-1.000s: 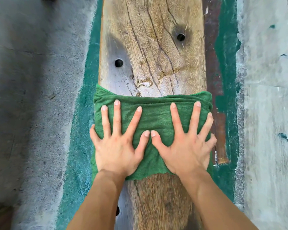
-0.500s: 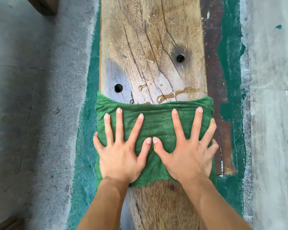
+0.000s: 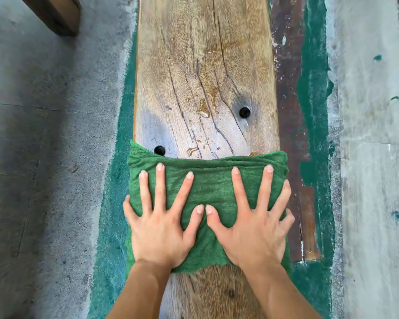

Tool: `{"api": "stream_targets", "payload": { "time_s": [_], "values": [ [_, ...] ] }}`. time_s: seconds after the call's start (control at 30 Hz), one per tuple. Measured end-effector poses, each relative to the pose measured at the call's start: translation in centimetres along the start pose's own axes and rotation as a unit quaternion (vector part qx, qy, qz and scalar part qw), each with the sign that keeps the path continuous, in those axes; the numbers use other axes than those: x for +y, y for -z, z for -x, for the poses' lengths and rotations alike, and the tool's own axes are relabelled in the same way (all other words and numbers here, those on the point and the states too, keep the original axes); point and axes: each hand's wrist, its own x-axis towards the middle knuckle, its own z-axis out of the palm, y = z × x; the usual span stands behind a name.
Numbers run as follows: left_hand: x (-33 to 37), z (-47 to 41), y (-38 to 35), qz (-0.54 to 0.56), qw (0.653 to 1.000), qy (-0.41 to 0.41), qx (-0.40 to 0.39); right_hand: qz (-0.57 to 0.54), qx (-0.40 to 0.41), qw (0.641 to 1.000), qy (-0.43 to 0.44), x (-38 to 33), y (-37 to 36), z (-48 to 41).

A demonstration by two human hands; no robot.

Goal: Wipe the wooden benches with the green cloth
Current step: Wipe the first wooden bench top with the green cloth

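Observation:
A long wooden bench [image 3: 203,65] with dark cracks and two black holes runs straight away from me. The green cloth [image 3: 212,187] lies folded across its full width, its left and right edges draping over the bench sides. My left hand [image 3: 161,217] presses flat on the cloth's left half with fingers spread. My right hand [image 3: 251,217] presses flat on the right half the same way, thumbs nearly touching. Water streaks and small drops glisten on the wood just beyond the cloth.
Grey concrete floor [image 3: 44,134] lies to the left, bordered by a green painted strip. A dark wooden piece [image 3: 55,14] juts in at the top left. On the right run a rusty brown rail [image 3: 290,111] and a whitish concrete ledge [image 3: 373,157].
Both hands have slid the cloth back toward me along the bench. The two black holes sit closer to the cloth, and more damp wood shows beyond it.

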Motion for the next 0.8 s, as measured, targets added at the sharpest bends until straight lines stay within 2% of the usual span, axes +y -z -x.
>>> {"api": "stream_targets", "payload": {
  "time_s": [0.8],
  "values": [
    [-0.3,-6.8,1.2,-0.002,1.000,-0.006,0.017,0.014,0.011,1.000,0.015,-1.2,1.3,-6.8]
  ]
}}
